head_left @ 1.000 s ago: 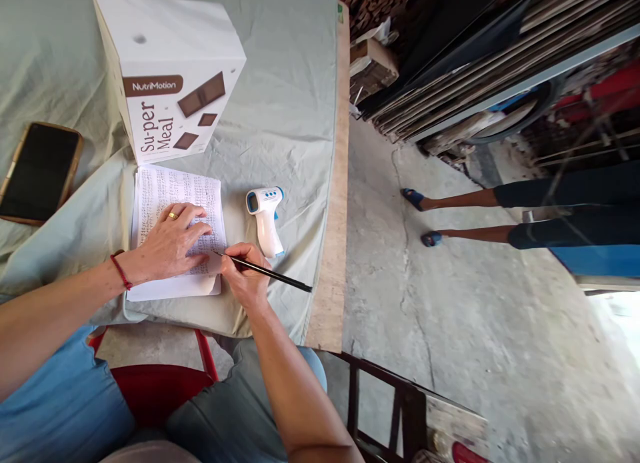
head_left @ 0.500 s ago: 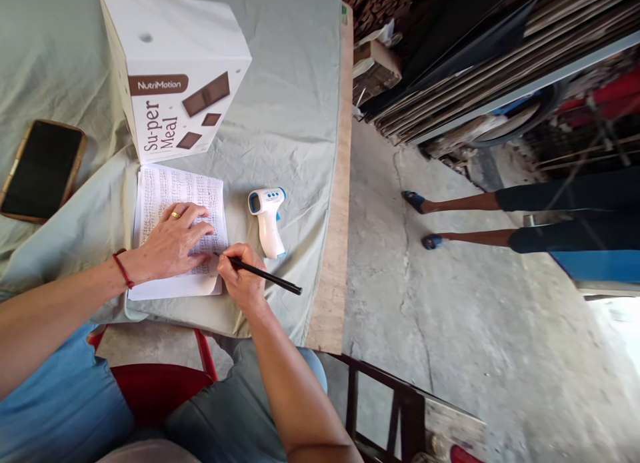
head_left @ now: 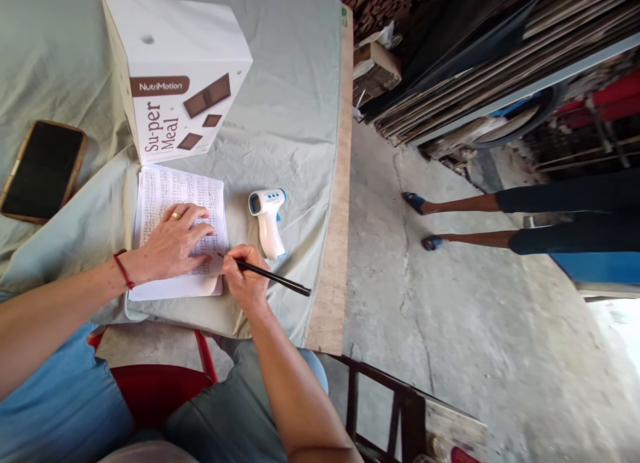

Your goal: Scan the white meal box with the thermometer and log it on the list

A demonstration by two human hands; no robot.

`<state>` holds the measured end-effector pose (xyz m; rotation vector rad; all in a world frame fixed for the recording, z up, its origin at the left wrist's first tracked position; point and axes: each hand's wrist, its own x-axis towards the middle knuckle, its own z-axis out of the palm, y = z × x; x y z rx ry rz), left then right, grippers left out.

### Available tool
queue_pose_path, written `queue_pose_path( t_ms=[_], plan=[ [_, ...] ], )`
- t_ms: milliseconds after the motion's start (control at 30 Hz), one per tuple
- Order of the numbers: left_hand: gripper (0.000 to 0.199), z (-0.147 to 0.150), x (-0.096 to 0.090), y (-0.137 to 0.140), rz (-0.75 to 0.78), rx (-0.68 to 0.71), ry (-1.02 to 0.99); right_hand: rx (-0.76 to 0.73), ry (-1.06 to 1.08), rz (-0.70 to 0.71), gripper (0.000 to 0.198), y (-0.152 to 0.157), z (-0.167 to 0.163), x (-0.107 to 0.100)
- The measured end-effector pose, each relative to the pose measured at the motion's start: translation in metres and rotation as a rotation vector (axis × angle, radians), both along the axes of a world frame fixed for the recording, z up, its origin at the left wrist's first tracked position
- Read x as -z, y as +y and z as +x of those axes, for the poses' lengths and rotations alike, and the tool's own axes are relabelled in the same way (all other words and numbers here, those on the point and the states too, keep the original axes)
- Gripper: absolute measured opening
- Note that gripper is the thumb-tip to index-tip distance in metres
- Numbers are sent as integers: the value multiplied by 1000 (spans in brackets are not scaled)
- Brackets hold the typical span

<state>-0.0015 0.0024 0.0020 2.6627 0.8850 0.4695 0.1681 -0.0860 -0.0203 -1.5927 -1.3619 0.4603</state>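
Sheets of paper (head_left: 170,189) covered with rows of small handwriting lie in a stack near the table's front edge. My left hand (head_left: 180,239) rests on them with its fingers spread, a ring on one finger. In my right hand (head_left: 246,276), at the right edge of the stack, is a slim black pen (head_left: 280,278) pinched between thumb and fingers. The pen's tip points left at the written lines, and its back end sticks out to the right. A white and blue infrared thermometer (head_left: 270,226) lies just beyond my right hand.
A white carton (head_left: 185,36) stands behind the papers. On the left lies a smartphone (head_left: 45,169) on the grey-green tablecloth (head_left: 295,103). The table's bare wooden edge (head_left: 333,216) runs along the right. Another person's legs (head_left: 470,203) stand on the concrete floor beyond.
My right hand has shifted slightly to the right with the pen, whose tip has moved along the paper. My left hand stays in place.
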Motion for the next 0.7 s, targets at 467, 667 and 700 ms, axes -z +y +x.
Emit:
queue_pose_path(
  t_ms=[467,667,700],
  plan=[
    [26,0,3,0,19,6,-24,-26,-45,-28,6,0,1,0],
    [26,0,1,0,5,8,-18,-38,-39,-21,6,1,2,1],
    [26,0,0,0,7,10,-13,-39,-37,-23,6,1,2,1]
  ],
)
